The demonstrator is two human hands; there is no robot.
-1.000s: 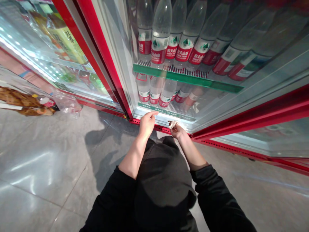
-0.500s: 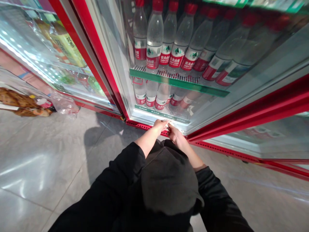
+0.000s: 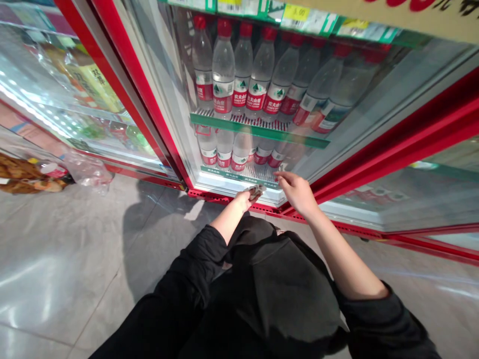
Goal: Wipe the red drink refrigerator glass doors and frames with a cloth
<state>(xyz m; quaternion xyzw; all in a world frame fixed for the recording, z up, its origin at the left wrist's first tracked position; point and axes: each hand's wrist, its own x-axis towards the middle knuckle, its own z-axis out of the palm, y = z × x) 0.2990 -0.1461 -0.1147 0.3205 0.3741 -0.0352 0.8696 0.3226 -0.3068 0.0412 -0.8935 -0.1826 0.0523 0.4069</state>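
My left hand [image 3: 243,200] is closed on a small, pale and brownish crumpled thing [image 3: 256,191], cloth-like, low in front of the glass door. What it is exactly I cannot make out. To its right, my right hand [image 3: 298,194] is raised near the door's lower right corner, fingers loosely bent and a little apart, with nothing visible in them. Whether its fingertips touch the glass I cannot tell. Behind the glass, water bottles [image 3: 257,75] with red caps and red-and-white labels stand on a green-edged shelf [image 3: 258,130]. More bottles [image 3: 239,152] stand on the level below.
Red door frames [image 3: 140,89] border the cooler, and another cooler [image 3: 93,85] with drinks stands to the left. At far left a clear plastic bag [image 3: 88,169] lies on the grey tiled floor [image 3: 56,259] near a brown item [image 3: 22,172]. Price tags [image 3: 295,15] line the upper shelf.
My hands were together at the door's bottom edge. My right hand has moved away up and to the right; my left stays low with the crumpled thing. The view has tilted upward.
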